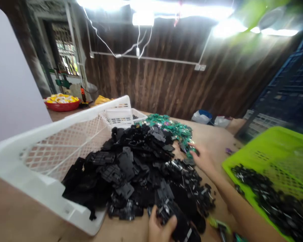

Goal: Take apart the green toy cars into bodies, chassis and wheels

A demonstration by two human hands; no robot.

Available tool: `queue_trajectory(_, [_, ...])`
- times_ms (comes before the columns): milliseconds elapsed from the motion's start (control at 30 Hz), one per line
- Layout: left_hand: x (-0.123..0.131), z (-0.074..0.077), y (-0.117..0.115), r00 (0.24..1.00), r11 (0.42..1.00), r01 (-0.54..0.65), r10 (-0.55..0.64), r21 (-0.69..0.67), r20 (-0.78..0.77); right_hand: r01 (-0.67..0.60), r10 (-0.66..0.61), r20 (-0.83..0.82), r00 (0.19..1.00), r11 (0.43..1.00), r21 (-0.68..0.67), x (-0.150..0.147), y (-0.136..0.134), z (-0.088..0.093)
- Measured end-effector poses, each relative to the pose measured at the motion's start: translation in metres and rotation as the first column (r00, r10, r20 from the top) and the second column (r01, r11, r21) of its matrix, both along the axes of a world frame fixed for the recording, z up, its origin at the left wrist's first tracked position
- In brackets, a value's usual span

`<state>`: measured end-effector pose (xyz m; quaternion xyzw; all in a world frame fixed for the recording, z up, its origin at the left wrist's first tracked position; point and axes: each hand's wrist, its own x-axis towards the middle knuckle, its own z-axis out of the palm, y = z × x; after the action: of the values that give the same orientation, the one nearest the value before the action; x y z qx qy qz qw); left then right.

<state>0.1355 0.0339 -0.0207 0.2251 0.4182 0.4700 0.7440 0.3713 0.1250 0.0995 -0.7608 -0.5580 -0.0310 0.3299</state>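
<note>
My left hand, low in the middle, is closed on a black plastic chassis that looks like the base of a toy car. Farther out, my right hand reaches to the near end of a pile of shiny green plastic parts. Its thumb and fingers are around a green part at the pile's edge. Between the hands lies a large heap of flat black plastic parts, with small black pieces with metal pins along its right side.
A tipped white basket opens onto the heap from the left. At right stands a lime-green basket holding small black parts. A yellow-green tool lies near the front. Farther back are a red bowl and bags.
</note>
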Motion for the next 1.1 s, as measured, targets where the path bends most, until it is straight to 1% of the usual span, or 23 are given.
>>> queue_trajectory(33, [-0.005, 0.006, 0.001, 0.999, 0.999, -0.026, 0.025, 0.023, 0.019, -0.044, 0.043, -0.041, 0.998, 0.999, -0.018, -0.01, -0.04, -0.004])
queue_trajectory(67, [-0.011, 0.012, 0.003, 0.999, 0.999, -0.034, 0.034, 0.042, 0.016, -0.121, 0.117, -0.142, 0.983, 0.992, -0.017, -0.022, -0.081, -0.01])
queue_trajectory(100, [-0.018, 0.018, 0.005, 0.999, 0.997, -0.033, 0.033, 0.066, 0.003, -0.168, 0.155, -0.269, 0.95, 0.985, -0.027, -0.036, -0.119, -0.017])
queue_trajectory(133, [-0.025, 0.024, 0.008, 1.0, 0.995, -0.025, 0.027, 0.095, -0.013, -0.184, 0.146, -0.397, 0.906, 0.981, -0.061, -0.052, -0.155, -0.027])
queue_trajectory(167, [-0.032, 0.029, 0.011, 0.999, 0.992, -0.024, 0.028, 0.124, -0.029, -0.18, 0.1, -0.512, 0.853, 0.978, -0.109, -0.069, -0.186, -0.037])
queue_trajectory(200, [-0.04, 0.033, 0.014, 0.999, 0.989, -0.016, 0.023, 0.148, -0.047, -0.162, 0.033, -0.597, 0.802, 0.973, -0.164, -0.085, -0.213, -0.049])
queue_trajectory(233, [-0.046, 0.035, 0.016, 0.997, 0.987, 0.009, 0.003, 0.161, -0.071, -0.131, -0.035, -0.639, 0.769, 0.969, -0.212, -0.099, -0.233, -0.061])
queue_trajectory(267, [-0.052, 0.037, 0.017, 0.995, 0.985, 0.044, -0.028, 0.165, -0.095, -0.094, -0.089, -0.638, 0.765, 0.964, -0.248, -0.112, -0.248, -0.073])
queue_trajectory(300, [-0.058, 0.038, 0.018, 0.991, 0.983, 0.079, -0.06, 0.167, -0.117, -0.045, -0.128, -0.598, 0.792, 0.963, -0.265, -0.123, -0.258, -0.085])
queue_trajectory(367, [-0.065, 0.037, 0.016, 0.98, 0.976, 0.144, -0.117, 0.166, -0.16, 0.067, -0.17, -0.421, 0.891, 0.966, -0.249, -0.138, -0.263, -0.104])
queue_trajectory(433, [-0.069, 0.035, 0.011, 0.971, 0.97, 0.176, -0.143, 0.169, -0.193, 0.14, -0.187, -0.193, 0.963, 0.963, -0.23, -0.149, -0.257, -0.116])
queue_trajectory(500, [-0.07, 0.032, 0.005, 0.968, 0.966, 0.186, -0.149, 0.181, -0.201, 0.153, -0.163, -0.013, 0.987, 0.952, -0.266, -0.157, -0.245, -0.121])
queue_trajectory(567, [-0.072, 0.029, -0.001, 0.971, 0.96, 0.192, -0.155, 0.203, -0.183, 0.16, -0.137, 0.097, 0.986, 0.938, -0.308, -0.161, -0.235, -0.122])
queue_trajectory(600, [-0.073, 0.028, -0.003, 0.972, 0.956, 0.199, -0.163, 0.215, -0.171, 0.177, -0.144, 0.124, 0.982, 0.934, -0.311, -0.161, -0.231, -0.121])
queue_trajectory(667, [-0.074, 0.025, -0.008, 0.969, 0.947, 0.223, -0.189, 0.229, -0.161, 0.236, -0.22, 0.09, 0.971, 0.929, -0.286, -0.158, -0.229, -0.114])
queue_trajectory(733, [-0.074, 0.023, -0.013, 0.958, 0.935, 0.268, -0.233, 0.233, -0.168, 0.274, -0.298, -0.069, 0.952, 0.931, -0.24, -0.153, -0.232, -0.104])
queue_trajectory(767, [-0.072, 0.021, -0.016, 0.949, 0.925, 0.299, -0.263, 0.234, -0.171, 0.263, -0.302, -0.171, 0.938, 0.94, -0.218, -0.151, -0.235, -0.098])
queue_trajectory(800, [-0.068, 0.02, -0.02, 0.939, 0.913, 0.332, -0.297, 0.237, -0.173, 0.232, -0.279, -0.263, 0.924, 0.953, -0.196, -0.151, -0.238, -0.093])
queue_trajectory(833, [-0.063, 0.018, -0.024, 0.927, 0.898, 0.369, -0.334, 0.242, -0.172, 0.192, -0.242, -0.326, 0.914, 0.965, -0.176, -0.152, -0.241, -0.088])
queue_trajectory(867, [-0.058, 0.017, -0.028, 0.913, 0.879, 0.405, -0.373, 0.252, -0.169, 0.154, -0.204, -0.356, 0.912, 0.974, -0.165, -0.154, -0.244, -0.085])
queue_trajectory(900, [-0.051, 0.015, -0.034, 0.899, 0.86, 0.437, -0.405, 0.264, -0.167, 0.128, -0.179, -0.358, 0.916, 0.978, -0.163, -0.157, -0.245, -0.083])
queue_trajectory(967, [-0.038, 0.013, -0.044, 0.877, 0.827, 0.48, -0.451, 0.291, -0.165, 0.13, -0.179, -0.312, 0.933, 0.976, -0.172, -0.164, -0.247, -0.083])
queue_trajectory(1100, [-0.021, 0.012, -0.061, 0.855, 0.784, 0.512, -0.504, 0.35, -0.121, 0.158, -0.192, -0.22, 0.956, 0.974, -0.162, -0.167, -0.246, -0.097])
